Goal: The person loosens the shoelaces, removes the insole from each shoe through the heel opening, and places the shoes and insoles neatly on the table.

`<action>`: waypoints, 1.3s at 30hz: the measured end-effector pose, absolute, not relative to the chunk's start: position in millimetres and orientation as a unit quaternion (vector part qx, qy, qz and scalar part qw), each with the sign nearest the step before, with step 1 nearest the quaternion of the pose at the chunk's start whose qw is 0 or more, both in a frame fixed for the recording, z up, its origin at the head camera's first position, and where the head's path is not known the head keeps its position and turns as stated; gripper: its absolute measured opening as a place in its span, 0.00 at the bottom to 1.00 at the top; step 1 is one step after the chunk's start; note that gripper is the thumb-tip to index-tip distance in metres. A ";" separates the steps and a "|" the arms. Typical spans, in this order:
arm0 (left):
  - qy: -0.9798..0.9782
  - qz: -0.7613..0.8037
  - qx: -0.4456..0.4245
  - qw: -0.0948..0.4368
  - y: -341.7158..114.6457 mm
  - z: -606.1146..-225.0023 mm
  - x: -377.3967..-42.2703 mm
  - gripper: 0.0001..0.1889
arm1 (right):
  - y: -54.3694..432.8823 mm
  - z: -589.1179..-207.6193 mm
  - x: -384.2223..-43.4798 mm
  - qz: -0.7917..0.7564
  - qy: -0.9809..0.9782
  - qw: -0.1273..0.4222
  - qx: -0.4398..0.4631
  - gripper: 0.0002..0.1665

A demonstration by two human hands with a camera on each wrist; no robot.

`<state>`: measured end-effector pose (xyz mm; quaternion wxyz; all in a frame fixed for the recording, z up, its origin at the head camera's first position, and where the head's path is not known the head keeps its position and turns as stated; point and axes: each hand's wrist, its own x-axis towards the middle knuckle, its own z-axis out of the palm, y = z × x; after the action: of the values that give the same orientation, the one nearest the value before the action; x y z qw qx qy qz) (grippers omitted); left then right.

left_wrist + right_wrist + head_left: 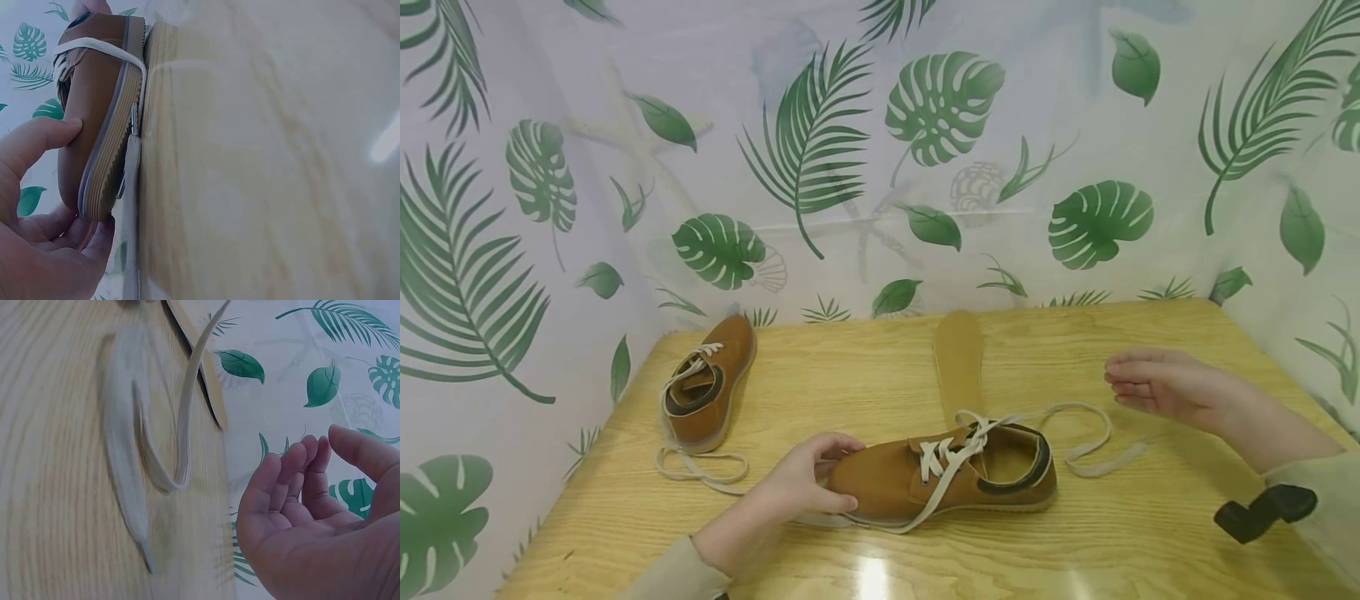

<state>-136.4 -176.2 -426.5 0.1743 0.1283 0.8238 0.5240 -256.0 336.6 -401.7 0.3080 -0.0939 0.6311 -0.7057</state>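
A brown lace-up shoe (880,483) lies lengthwise at the front middle of the table, toe to the left, its cream lace crossed and knotted over the tongue. My left hand (805,477) grips the toe, thumb on the near side. In the left wrist view the thumb presses the brown upper (97,106) while the other fingers (100,244) curl round the toe end by the ribbed sole. Off to the right, my right hand (1176,390) hovers above the table with loosely bent fingers, holding nothing. One loose lace end (125,444) lies on the wood below it.
A second brown shoe (736,354) stands at the back left, its lace (700,471) trailing onto the table. Behind the near shoe lies a tan insole (958,358), reaching the table's back edge. A leaf-print cloth (865,275) walls in the back and sides.
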 end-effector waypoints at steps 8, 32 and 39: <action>0.824 0.524 0.126 0.175 -176.3 -426.9 -136.6 0.34 | 326.1 -395.3 -255.7 -0.690 0.647 0.311 -0.099 0.17; 0.817 0.535 0.135 0.166 -178.0 -429.9 -137.6 0.34 | 275.1 -374.8 -242.0 -0.657 0.658 0.322 -0.176 0.17; 0.813 0.541 0.128 0.172 -178.3 -429.4 -136.9 0.34 | 259.0 -371.2 -237.4 -0.646 0.665 0.328 -0.184 0.14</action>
<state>-136.9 -178.3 -429.4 0.1721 0.1279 0.8130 0.5413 -237.4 259.0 -371.2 0.3280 -0.1835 0.6648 -0.6455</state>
